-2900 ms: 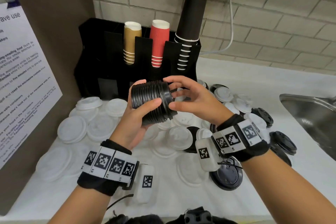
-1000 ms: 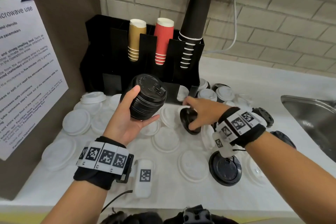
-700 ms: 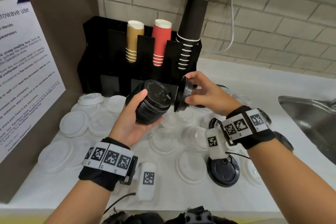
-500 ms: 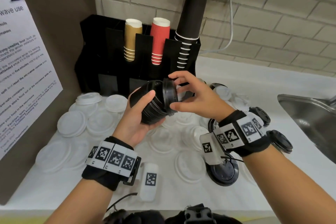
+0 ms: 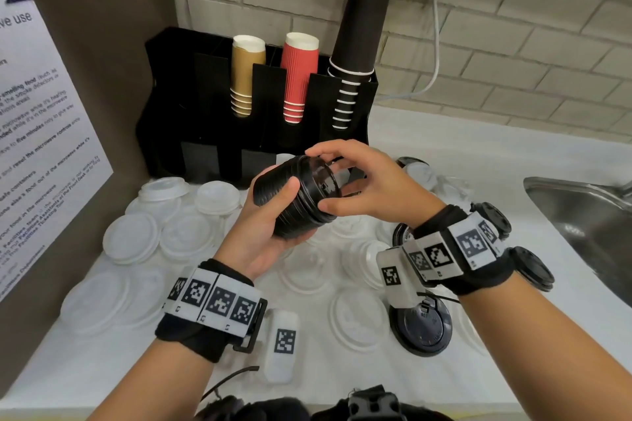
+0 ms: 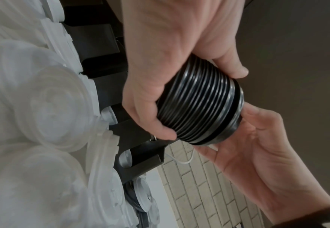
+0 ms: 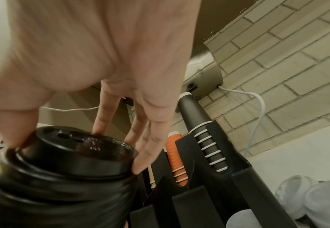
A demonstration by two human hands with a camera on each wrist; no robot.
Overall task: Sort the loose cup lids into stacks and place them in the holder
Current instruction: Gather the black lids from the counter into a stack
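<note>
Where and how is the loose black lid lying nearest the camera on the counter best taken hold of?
Take the black lid by its outer rim, coming from above with the right hand, which is nearer. It lies flat and low on the counter, so only the rim offers a grip; a white lid sits close on its left, so pinch front to back.

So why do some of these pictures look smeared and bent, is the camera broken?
No: in the head view the wide lens bows the brick wall and sink, though the lid stack is sharp; in the left wrist view the white lids close to the lens are soft and washed out; in the right wrist view the right hand is blurred and the stack dark.
</note>
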